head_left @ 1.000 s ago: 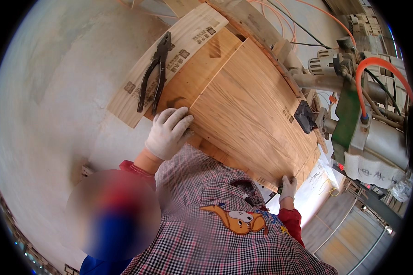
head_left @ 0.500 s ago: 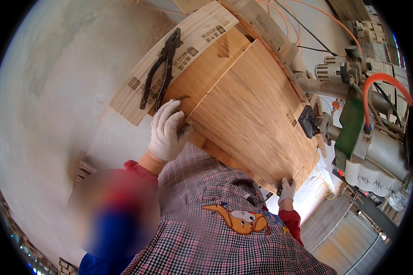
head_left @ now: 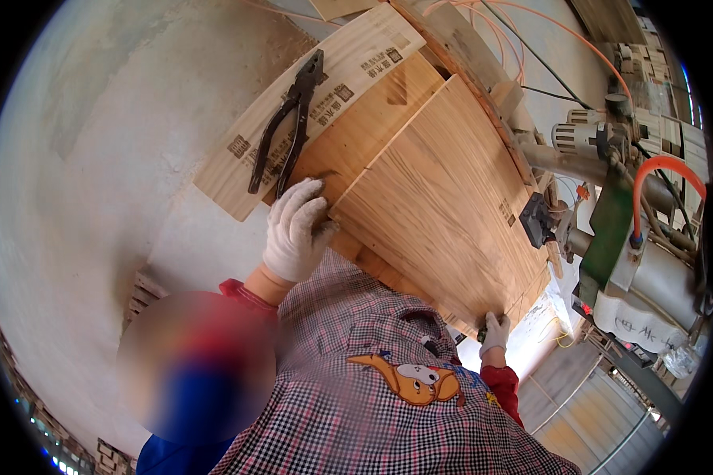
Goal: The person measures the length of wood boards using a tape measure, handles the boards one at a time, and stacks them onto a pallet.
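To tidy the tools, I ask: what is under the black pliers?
Under the pliers is mostly a pale printed board; the surface directly beneath them is covered, so unseen.

Smooth, grained wood panel (head_left: 444, 202), metal pliers (head_left: 298, 95), matt cloth apron (head_left: 325, 396)

I see the left hand (head_left: 295, 237) gloved in white, a red cuff (head_left: 248, 294) behind it. To its right spreads a checked apron (head_left: 325, 388).
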